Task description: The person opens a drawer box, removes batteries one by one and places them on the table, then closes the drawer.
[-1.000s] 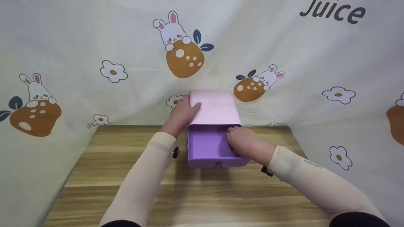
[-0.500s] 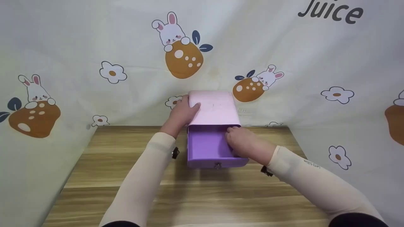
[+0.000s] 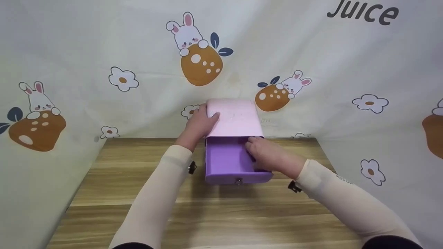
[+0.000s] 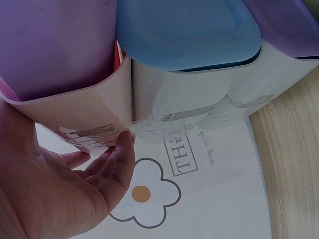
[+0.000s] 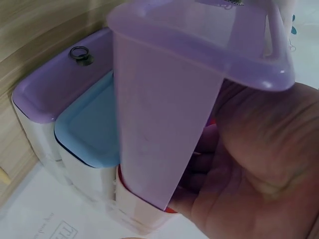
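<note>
A pink drawer unit [image 3: 235, 119] stands at the table's far edge. Its purple drawer [image 3: 226, 159] is pulled out toward me, a small ring pull [image 3: 238, 181] on its front. My left hand [image 3: 198, 125] rests on the housing's left side, thumb on top. The left wrist view shows its slightly bent fingers touching the pink side wall [image 4: 94, 114]. My right hand [image 3: 271, 154] reaches over the drawer's right edge, fingers bent near the drawer opening. In the right wrist view the drawer wall partly hides these fingers; whether they hold something cannot be made out.
Under the top section are a closed blue drawer [image 5: 92, 132] and a closed purple drawer [image 5: 60, 89], in white housings [image 4: 174, 94]. A red edge [image 5: 170, 209] shows at the housing's opening. Behind hangs a cloth [image 3: 235, 52] with rabbit prints. The wood-grain table [image 3: 138, 190] extends forward.
My right hand has shifted slightly up and to the left at the drawer, its wrist turning a little. My left hand and the drawer stay where they were.
</note>
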The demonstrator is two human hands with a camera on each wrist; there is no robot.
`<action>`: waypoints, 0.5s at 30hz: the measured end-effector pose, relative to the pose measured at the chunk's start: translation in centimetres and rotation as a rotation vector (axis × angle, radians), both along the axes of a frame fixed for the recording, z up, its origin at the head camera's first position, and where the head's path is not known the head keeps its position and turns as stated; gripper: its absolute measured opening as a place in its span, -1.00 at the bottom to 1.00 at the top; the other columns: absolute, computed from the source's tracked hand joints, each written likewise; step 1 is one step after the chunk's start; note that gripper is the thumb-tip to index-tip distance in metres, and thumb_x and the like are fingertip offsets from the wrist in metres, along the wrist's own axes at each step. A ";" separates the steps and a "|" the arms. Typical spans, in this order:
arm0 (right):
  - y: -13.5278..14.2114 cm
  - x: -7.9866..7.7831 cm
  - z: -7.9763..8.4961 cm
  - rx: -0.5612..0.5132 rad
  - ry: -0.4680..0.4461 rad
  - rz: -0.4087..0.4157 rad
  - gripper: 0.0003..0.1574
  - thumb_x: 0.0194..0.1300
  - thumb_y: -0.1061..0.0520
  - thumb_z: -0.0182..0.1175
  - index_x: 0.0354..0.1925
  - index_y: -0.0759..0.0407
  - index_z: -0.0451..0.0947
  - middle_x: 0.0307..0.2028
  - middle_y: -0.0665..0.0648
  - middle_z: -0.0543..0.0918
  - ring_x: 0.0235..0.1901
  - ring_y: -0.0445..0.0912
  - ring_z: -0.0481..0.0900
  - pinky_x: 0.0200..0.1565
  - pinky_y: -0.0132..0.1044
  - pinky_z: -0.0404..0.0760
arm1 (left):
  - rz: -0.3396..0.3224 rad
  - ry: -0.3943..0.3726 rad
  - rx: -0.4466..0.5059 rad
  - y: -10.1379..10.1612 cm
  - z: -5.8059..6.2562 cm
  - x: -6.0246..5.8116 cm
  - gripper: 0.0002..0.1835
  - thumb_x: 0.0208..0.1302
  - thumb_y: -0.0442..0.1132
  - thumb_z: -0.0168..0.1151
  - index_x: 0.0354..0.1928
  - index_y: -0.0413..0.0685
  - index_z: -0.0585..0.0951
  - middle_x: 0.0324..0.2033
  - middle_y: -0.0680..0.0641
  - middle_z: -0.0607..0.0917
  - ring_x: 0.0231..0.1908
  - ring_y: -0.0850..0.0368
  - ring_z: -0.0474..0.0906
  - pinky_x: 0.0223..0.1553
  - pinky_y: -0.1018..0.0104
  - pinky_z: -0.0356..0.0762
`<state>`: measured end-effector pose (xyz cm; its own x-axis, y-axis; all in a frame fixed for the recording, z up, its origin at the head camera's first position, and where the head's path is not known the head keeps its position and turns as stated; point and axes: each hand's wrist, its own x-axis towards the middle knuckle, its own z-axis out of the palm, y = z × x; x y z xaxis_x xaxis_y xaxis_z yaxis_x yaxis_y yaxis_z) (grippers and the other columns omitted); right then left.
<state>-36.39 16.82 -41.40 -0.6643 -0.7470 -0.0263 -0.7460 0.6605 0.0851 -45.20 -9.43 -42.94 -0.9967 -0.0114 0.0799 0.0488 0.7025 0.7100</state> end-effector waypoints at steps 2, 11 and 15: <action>0.1 -0.1 0.0 -0.012 0.002 0.015 -0.53 0.21 0.13 0.60 -0.09 0.37 0.61 -0.22 0.21 0.57 -0.19 0.09 0.56 -0.02 0.02 0.68 | -0.001 -0.004 -0.002 0.0 0.0 0.0 -0.07 0.62 0.30 0.06 0.74 -0.15 0.14 0.58 -0.39 0.36 0.52 -0.38 0.37 0.54 -0.20 0.31; 0.4 -0.2 0.0 -0.051 -0.002 0.050 -0.62 0.23 0.14 0.58 -0.15 0.30 0.62 -0.26 0.12 0.53 -0.25 0.01 0.52 -0.12 -0.05 0.67 | -0.002 0.004 -0.011 0.0 0.0 -0.1 -0.06 0.62 0.30 0.06 0.74 -0.17 0.14 0.58 -0.39 0.36 0.53 -0.37 0.37 0.54 -0.19 0.32; 0.6 -0.3 0.1 -0.081 0.006 0.094 -0.61 0.18 0.14 0.59 -0.19 0.28 0.60 -0.30 0.09 0.52 -0.29 0.00 0.50 -0.17 -0.06 0.63 | 0.001 0.007 -0.019 0.0 0.0 -0.2 -0.07 0.61 0.29 0.06 0.73 -0.17 0.15 0.57 -0.39 0.37 0.52 -0.37 0.39 0.52 -0.20 0.34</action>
